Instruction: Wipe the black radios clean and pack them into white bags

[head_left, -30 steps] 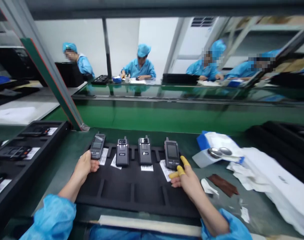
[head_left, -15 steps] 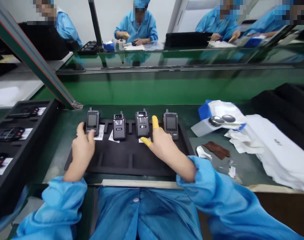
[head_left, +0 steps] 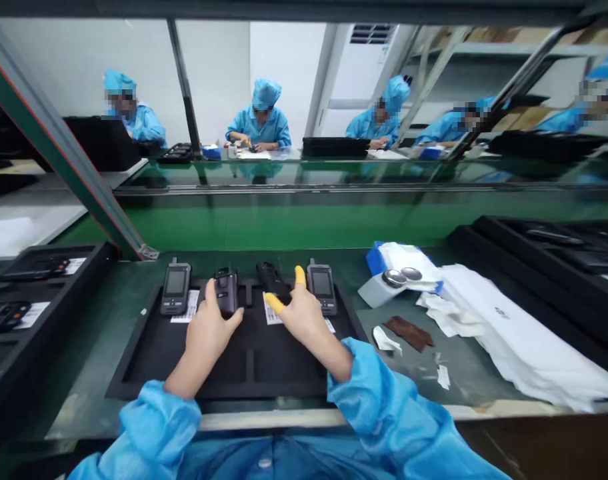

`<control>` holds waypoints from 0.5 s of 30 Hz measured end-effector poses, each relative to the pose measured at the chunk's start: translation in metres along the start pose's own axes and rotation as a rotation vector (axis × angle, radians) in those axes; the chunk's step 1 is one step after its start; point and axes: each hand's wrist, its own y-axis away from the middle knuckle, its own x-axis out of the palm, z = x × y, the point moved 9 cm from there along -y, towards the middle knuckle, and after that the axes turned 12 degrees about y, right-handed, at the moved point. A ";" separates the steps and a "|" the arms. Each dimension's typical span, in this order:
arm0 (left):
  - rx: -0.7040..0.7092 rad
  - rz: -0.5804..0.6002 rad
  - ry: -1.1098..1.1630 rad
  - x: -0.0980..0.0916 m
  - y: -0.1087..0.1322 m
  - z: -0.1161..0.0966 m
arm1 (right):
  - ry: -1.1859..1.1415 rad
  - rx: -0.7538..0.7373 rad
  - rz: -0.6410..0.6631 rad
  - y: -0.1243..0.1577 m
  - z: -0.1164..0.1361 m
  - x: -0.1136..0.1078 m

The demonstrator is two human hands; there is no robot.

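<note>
Head view: left hand spread around a black handheld radio, grip unclear. Right hand open, yellow finger cots just beside a second, tipped radio.

The head camera faces forward and down (close, it seems) onto the black tray.

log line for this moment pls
left hand | by second handheld radio | right hand, yellow finger cots | by tilted third radio | black foam tray
</note>
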 end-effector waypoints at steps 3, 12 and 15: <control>-0.274 -0.009 0.803 0.001 -0.002 0.017 | -0.477 0.150 0.121 -0.002 -0.007 0.012; -0.584 0.109 1.412 0.047 0.001 0.013 | -1.230 0.462 0.388 0.010 -0.009 0.062; -0.631 0.123 1.538 0.052 0.005 0.017 | -1.229 0.477 0.364 0.014 -0.018 0.060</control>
